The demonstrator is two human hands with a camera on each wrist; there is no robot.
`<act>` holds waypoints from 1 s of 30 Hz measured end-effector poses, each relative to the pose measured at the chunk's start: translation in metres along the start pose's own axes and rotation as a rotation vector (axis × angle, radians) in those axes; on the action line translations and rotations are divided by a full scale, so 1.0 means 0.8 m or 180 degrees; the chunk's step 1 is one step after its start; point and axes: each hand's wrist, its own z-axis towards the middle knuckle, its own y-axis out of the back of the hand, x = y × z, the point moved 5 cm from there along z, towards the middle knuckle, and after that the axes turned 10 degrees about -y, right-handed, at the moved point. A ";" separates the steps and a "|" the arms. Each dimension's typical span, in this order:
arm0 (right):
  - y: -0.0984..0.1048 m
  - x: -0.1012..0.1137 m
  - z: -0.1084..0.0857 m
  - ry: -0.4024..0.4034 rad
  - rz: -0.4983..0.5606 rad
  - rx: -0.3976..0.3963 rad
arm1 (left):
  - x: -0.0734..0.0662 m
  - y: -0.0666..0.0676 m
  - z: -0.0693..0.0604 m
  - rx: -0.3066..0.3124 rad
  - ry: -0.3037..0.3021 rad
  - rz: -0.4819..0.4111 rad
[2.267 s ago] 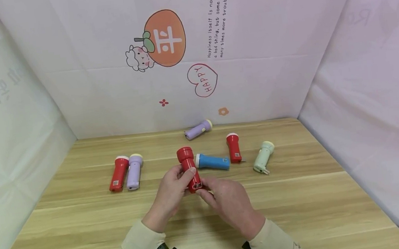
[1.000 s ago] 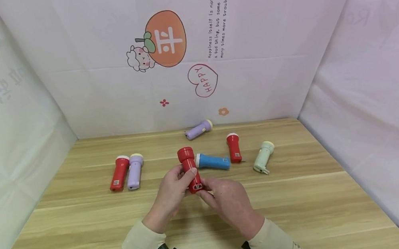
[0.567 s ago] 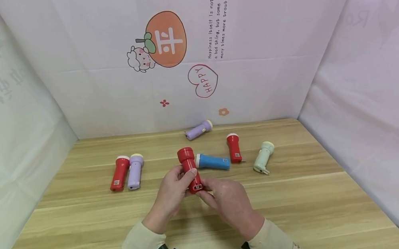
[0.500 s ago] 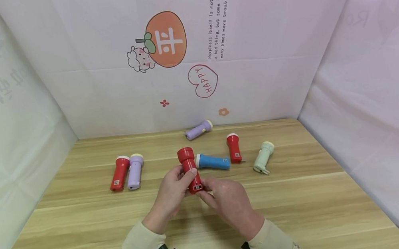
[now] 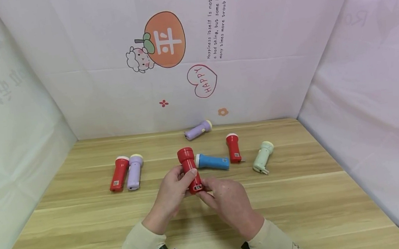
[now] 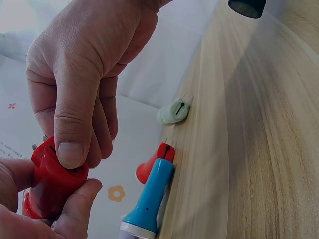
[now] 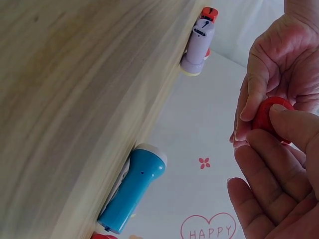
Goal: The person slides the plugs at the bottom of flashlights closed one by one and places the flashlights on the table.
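Note:
In the head view my left hand holds a red flashlight over the middle of the table, its thumb lying along the barrel. The wide lamp head points away from me and the tail faces me. My right hand pinches the tail between thumb and fingers. From the left wrist, the right thumb rests on the tail's end face, beside two metal plug prongs. The right wrist view shows the red tail between right thumb and fingers; the left hand partly hides the barrel.
Around the hands on the wooden table lie a blue flashlight, red ones, purple ones and a pale green one with prongs out. White printed cloth walls stand behind and at both sides.
Both hands keep nearly the same pose. The held red flashlight's tail has shifted very slightly since the earliest frame; the flashlights on the table stay put.

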 end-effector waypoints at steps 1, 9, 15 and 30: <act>0.000 0.000 0.000 -0.0002 -0.0001 -0.0003 | 0.000 0.000 0.000 -0.0002 -0.0002 -0.0002; 0.001 0.001 0.000 -0.0002 -0.0036 -0.0019 | -0.001 0.000 -0.001 -0.0013 0.0007 -0.0009; 0.000 0.001 -0.001 -0.0026 -0.0032 -0.0015 | -0.002 -0.001 -0.001 0.0019 -0.0027 0.0034; -0.002 0.000 -0.001 -0.0013 -0.0025 -0.0067 | 0.000 -0.001 -0.001 -0.0021 0.0004 0.0059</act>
